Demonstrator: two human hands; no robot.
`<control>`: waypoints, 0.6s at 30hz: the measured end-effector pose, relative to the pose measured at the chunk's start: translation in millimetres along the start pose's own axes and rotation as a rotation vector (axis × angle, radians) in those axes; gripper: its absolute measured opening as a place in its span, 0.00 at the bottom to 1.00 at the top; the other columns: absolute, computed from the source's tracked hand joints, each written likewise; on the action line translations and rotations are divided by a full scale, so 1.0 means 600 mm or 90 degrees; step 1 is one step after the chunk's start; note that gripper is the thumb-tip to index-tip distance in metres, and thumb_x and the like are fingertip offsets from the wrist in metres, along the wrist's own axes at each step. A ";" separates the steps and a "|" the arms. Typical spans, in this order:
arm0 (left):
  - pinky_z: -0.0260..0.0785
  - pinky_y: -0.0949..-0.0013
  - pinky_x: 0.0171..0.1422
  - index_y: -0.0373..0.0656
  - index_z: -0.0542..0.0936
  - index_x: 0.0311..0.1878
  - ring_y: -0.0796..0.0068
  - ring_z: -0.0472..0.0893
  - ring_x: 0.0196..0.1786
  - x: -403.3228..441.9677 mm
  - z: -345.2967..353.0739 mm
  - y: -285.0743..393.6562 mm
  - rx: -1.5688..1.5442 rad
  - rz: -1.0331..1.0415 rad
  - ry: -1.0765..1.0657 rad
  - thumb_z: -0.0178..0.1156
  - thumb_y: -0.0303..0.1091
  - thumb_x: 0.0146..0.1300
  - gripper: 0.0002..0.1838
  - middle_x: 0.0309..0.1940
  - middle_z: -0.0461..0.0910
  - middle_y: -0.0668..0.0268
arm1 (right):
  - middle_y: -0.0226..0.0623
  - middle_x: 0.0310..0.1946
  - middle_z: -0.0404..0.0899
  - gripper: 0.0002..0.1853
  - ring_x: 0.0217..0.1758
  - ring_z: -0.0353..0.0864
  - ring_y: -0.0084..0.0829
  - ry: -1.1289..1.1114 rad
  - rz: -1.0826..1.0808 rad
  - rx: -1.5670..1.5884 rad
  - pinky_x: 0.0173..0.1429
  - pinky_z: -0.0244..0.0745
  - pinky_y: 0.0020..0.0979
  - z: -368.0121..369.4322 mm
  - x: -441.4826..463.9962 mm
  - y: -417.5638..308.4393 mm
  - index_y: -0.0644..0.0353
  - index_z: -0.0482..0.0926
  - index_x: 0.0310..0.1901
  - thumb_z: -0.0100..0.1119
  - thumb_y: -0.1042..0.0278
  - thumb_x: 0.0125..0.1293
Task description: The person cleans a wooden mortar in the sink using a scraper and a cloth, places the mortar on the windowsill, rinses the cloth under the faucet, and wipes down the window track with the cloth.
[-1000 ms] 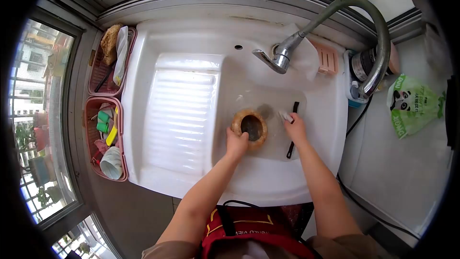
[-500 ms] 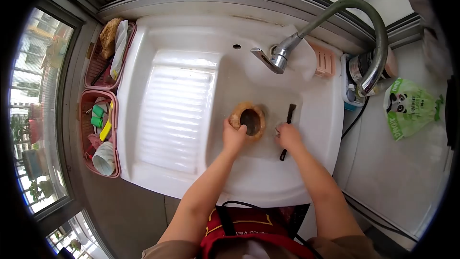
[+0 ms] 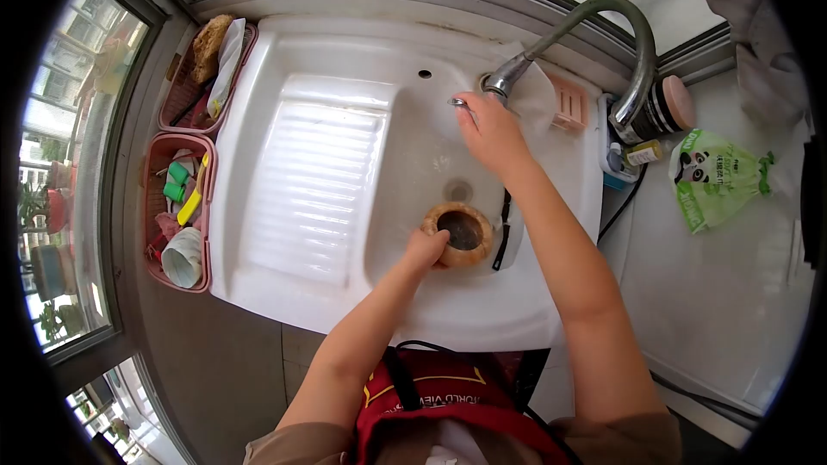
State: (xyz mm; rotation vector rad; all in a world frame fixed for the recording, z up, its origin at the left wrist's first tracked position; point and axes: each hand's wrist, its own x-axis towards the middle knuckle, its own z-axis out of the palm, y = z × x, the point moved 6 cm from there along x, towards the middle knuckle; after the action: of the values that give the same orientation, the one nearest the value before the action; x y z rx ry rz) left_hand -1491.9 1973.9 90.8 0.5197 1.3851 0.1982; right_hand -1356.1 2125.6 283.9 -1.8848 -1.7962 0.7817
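Observation:
In the basin of the white sink [image 3: 405, 301], my left hand [image 3: 426, 248] grips the left rim of a round tan pot [image 3: 482, 245] with a dark opening facing up. My right hand [image 3: 493, 133] is up at the faucet, its fingers closed around the metal lever [image 3: 457, 102]. A dark, thin-handled brush [image 3: 501, 245] lies in the basin just right of the pot, partly hidden by my right forearm. The drain [image 3: 457, 190] shows above the pot.
Pink baskets with a sponge [image 3: 208, 47], green and yellow items and a white ribbed cup [image 3: 183, 257] stand left of the sink. A pink soap holder [image 3: 568, 103], the curved spout [image 3: 648, 43], jars and a green panda bag [image 3: 715, 179] are at the right.
My right hand has left the basin beside the brush and moved up to the faucet lever. The pot, still in my left hand, sits slightly lower and further right. The view has shifted a little.

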 end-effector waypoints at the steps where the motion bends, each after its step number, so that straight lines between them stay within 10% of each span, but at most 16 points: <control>1: 0.81 0.58 0.30 0.28 0.70 0.50 0.57 0.81 0.38 -0.007 0.003 -0.005 0.001 0.003 -0.002 0.59 0.35 0.54 0.24 0.42 0.75 0.50 | 0.49 0.53 0.72 0.19 0.56 0.70 0.49 0.047 -0.082 -0.021 0.68 0.59 0.41 0.007 -0.007 0.009 0.62 0.67 0.55 0.51 0.66 0.64; 6: 0.81 0.57 0.31 0.29 0.72 0.50 0.55 0.81 0.39 -0.021 0.017 -0.019 -0.071 -0.062 -0.018 0.57 0.37 0.58 0.22 0.43 0.75 0.51 | 0.51 0.60 0.67 0.23 0.64 0.64 0.48 0.226 -0.216 -0.061 0.69 0.57 0.40 0.019 -0.077 0.021 0.65 0.64 0.60 0.49 0.67 0.64; 13: 0.81 0.54 0.36 0.37 0.70 0.54 0.54 0.81 0.38 -0.028 0.021 0.010 -0.046 -0.021 -0.024 0.54 0.42 0.61 0.23 0.44 0.76 0.54 | 0.48 0.61 0.66 0.29 0.63 0.66 0.47 0.134 0.569 0.369 0.67 0.61 0.39 0.160 -0.257 0.263 0.65 0.61 0.63 0.49 0.57 0.65; 18: 0.79 0.53 0.41 0.43 0.67 0.59 0.54 0.79 0.47 -0.054 0.023 0.025 -0.017 -0.100 -0.060 0.48 0.44 0.65 0.22 0.52 0.73 0.54 | 0.42 0.59 0.68 0.25 0.62 0.68 0.45 -0.018 0.771 1.007 0.57 0.68 0.57 0.228 -0.304 0.186 0.55 0.64 0.61 0.45 0.51 0.68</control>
State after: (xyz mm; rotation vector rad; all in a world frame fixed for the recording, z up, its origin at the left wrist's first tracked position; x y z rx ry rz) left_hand -1482.0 1969.9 127.5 0.3909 1.3226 0.0643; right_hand -1362.0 1924.7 128.6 -1.3934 0.4507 1.7551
